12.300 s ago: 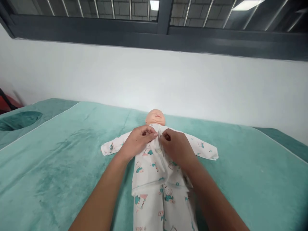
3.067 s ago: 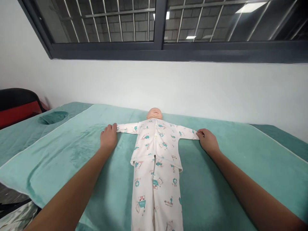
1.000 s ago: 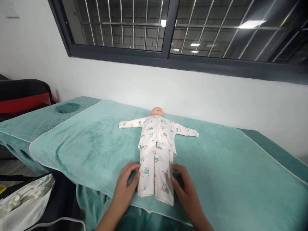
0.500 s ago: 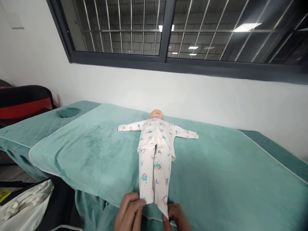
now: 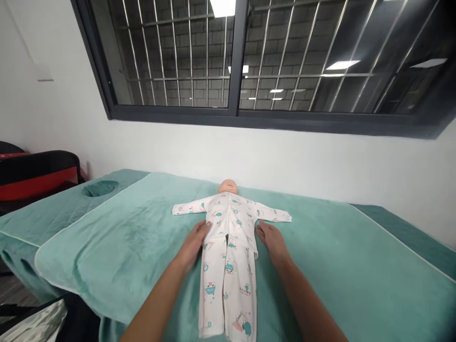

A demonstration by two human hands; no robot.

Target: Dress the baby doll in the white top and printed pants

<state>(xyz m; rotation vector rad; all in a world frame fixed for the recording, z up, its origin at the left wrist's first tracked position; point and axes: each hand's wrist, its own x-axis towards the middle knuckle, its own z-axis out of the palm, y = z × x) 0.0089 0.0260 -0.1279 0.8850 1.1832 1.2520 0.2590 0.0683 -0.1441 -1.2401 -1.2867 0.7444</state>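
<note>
A baby doll (image 5: 228,186) lies on its back, dressed in a white printed long-sleeved top (image 5: 235,216) with its arms spread wide. Matching printed trousers (image 5: 228,289) cover its legs, both legs lying straight towards me. My left hand (image 5: 195,242) is at the top's left side, fingertips at its edge, fingers loosely bent and partly hidden. On the other side, my right hand (image 5: 272,240) is beside the top below the sleeve, its fingers slightly curved and nothing seen in them.
A green plush cover (image 5: 338,266) spreads over the bed, which has a round hole (image 5: 100,188) at the left. Behind stand a white wall and a barred window (image 5: 235,66). A black and red chair (image 5: 39,173) is at the left; a bag with pale cloth (image 5: 44,323) sits lower left.
Both hands have left the trouser cuffs and moved up to the sides of the top. The trouser leg on the right now lies flatter. The view has tilted upward.
</note>
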